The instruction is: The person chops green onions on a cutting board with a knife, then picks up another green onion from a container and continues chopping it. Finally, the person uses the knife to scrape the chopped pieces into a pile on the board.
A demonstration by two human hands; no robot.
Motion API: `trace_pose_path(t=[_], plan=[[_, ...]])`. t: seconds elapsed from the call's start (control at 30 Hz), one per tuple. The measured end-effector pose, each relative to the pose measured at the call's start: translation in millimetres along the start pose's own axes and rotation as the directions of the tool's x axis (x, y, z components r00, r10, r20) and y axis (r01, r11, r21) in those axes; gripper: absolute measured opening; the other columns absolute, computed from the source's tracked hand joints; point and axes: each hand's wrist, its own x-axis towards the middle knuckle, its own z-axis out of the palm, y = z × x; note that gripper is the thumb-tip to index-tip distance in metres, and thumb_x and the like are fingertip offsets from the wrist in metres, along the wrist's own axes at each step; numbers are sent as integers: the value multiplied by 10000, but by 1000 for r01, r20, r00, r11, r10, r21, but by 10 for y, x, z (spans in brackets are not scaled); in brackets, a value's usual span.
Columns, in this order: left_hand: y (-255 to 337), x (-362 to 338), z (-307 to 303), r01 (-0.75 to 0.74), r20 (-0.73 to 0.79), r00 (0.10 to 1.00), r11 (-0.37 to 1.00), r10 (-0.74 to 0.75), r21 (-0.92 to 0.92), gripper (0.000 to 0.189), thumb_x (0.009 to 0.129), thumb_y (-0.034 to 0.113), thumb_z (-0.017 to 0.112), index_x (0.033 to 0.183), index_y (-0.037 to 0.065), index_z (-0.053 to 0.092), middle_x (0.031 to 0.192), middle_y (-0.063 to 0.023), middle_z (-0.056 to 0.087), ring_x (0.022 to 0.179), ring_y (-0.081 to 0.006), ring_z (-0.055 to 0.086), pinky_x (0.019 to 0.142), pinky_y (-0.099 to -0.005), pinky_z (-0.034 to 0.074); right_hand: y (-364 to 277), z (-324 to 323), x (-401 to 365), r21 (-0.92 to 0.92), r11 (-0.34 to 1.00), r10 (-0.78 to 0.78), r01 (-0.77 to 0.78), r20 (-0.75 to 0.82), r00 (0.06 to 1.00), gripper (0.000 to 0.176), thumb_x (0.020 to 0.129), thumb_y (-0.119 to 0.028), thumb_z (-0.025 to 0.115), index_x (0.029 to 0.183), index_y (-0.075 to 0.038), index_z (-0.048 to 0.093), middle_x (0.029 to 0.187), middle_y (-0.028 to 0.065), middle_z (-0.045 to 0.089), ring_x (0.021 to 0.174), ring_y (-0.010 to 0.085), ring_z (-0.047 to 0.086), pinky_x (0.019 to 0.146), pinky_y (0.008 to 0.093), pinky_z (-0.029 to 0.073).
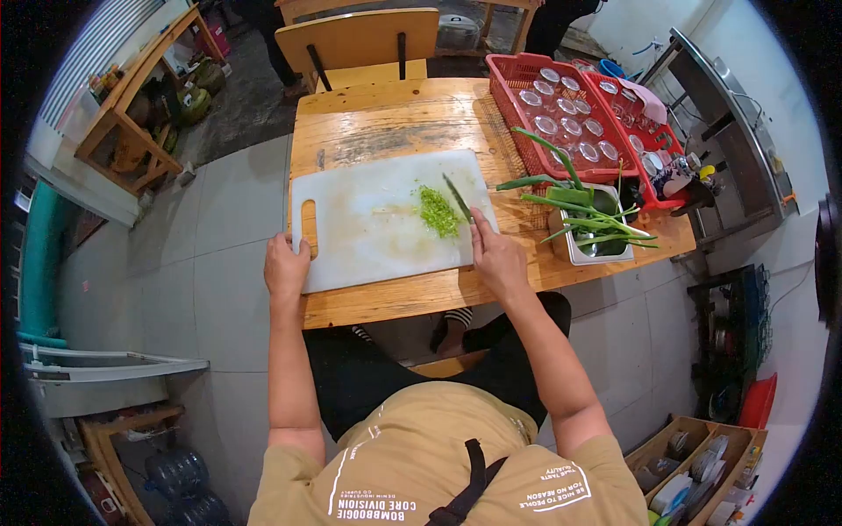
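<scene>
A white cutting board (360, 250) lies on the wooden table, with a pile of finely chopped green onion (436, 210) right of its middle. My right hand (498, 260) is closed around the handle of a knife (456, 195). Its blade points away from me, along the right side of the pile. At the board's left edge, just below the slot, my left hand (288, 263) grips the board, its thumb near the rim. Right of the board, a metal container (603, 254) holds long green onion stalks (579, 200), some sticking out over its rim.
A red crate (511, 92) of upturned glasses stands at the table's back right, beside a second red basket (662, 204) with glasses and utensils. A wooden chair (360, 48) faces the far edge. The table's near edge (386, 307) is above my lap.
</scene>
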Motion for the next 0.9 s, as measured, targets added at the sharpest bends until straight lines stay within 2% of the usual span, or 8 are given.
trace_pose_path(t=[0.03,0.17,0.23,0.33,0.47,0.57,0.67,0.9], plan=[[-40,-6,30,11,2,1000,1000,-11,0,459,950,408,723,1159,2,686,1122,-175,686,1052,-361,678,915,-480,547,-31,-4,-72,-21,1000,-3,2,-61,998,449,1102,-317,535,1536,-210,572,683,190,698,624,403,703,609,540,556],[-49,23,80,-29,-14,999,999,30,40,422,945,366,731,1149,2,665,1136,-179,685,1061,-380,681,905,-501,556,-24,122,-287,-181,983,-20,25,33,999,478,1092,-294,548,1561,-197,553,636,172,681,555,380,682,560,529,544],[-47,43,79,-10,-15,1000,998,11,69,404,944,345,732,1150,5,655,1147,-183,685,1064,-397,685,897,-514,562,-39,84,-255,-72,997,-8,8,-2,1000,520,1087,-281,554,1600,-211,508,622,163,677,541,371,680,556,531,547],[-49,51,102,-53,-29,998,995,56,82,391,939,327,732,1141,8,632,1127,-182,683,1052,-398,683,889,-517,560,-62,144,-257,-182,983,-5,15,57,998,524,1088,-278,552,1605,-208,502,625,156,682,542,365,684,553,524,550],[-72,19,127,-55,-78,995,998,58,42,363,921,309,742,1082,11,613,1076,-187,674,1021,-406,674,863,-518,553,-44,143,-245,-111,994,-3,6,18,1000,531,1090,-284,549,1613,-210,489,626,157,682,548,363,685,550,512,551],[-83,8,157,-68,-91,993,998,69,16,357,912,303,747,1064,12,608,1058,-189,670,1005,-411,669,849,-518,549,-3,224,-236,-175,983,-40,45,37,999,530,1097,-290,541,1617,-202,482,634,158,683,554,362,685,552,503,553],[-102,14,146,-68,-115,991,998,67,-7,357,908,303,751,1058,12,609,1053,-188,670,995,-413,668,839,-518,548,-17,125,-210,-96,994,-55,51,-32,998,550,1098,-297,538,1632,-196,455,643,158,685,556,373,681,562,512,555],[-4,-77,83,-66,-118,991,993,55,-93,339,933,275,736,1103,-5,647,1059,-194,665,1015,-414,662,865,-515,552,27,160,-260,-23,997,69,-70,-38,997,540,1106,-312,537,1618,-151,472,727,213,698,627,422,685,609,538,548]])
